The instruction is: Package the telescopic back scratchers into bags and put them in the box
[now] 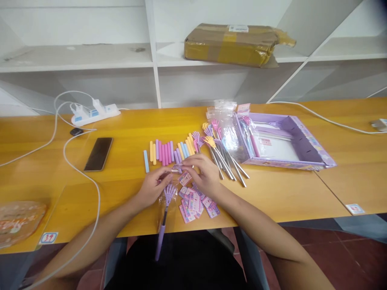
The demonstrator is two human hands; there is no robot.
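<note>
A purple hand-shaped back scratcher (160, 241) lies inside a clear plastic bag (173, 203), its claw toward the table and its handle hanging past the front edge. My left hand (152, 187) pinches the bag's top end. Opposite it, the fingers of my right hand (205, 173) are closed on the same top edge. Under and beside my right hand is a loose pile of small printed cards (192, 203). Beyond my hands, several coloured handle sleeves (165, 153) lie in a row. Several back scratchers without sleeves (223, 157), with metal rods, are heaped to the right.
A purple open box (302, 164) stands at the right, with clear bags (225, 125) beside it. A phone (98, 154), a power strip (96, 114) and a white cable (98, 193) are at the left. A taped carton (229, 44) rests on the shelf behind.
</note>
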